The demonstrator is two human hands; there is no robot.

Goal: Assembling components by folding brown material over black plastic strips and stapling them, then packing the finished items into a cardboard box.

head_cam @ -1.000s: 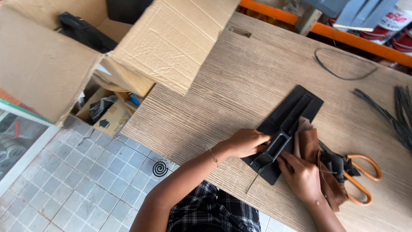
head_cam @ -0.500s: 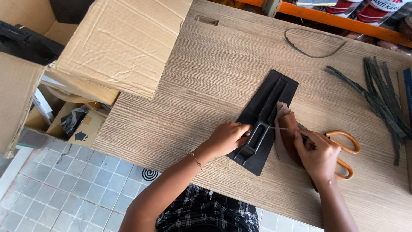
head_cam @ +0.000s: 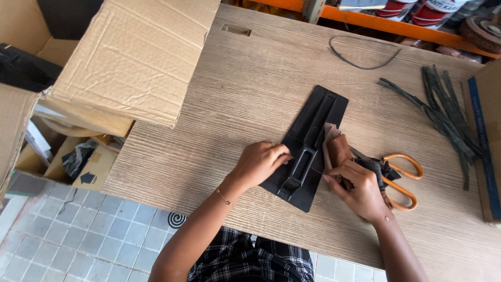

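A flat black rectangular plastic plate (head_cam: 308,149) with a raised central channel lies on the pale wood-grain tabletop (head_cam: 235,104). The left hand (head_cam: 259,163) presses down on its edge, fingers curled. The right hand (head_cam: 360,190) pinches a brown leather piece (head_cam: 338,149) beside orange-handled scissors (head_cam: 404,180).

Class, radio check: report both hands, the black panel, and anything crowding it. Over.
Left hand pressing down on black panel, flat on table. Right hand pinching brown leather piece at panel's right edge. Orange-handled scissors lying just right of the hand.
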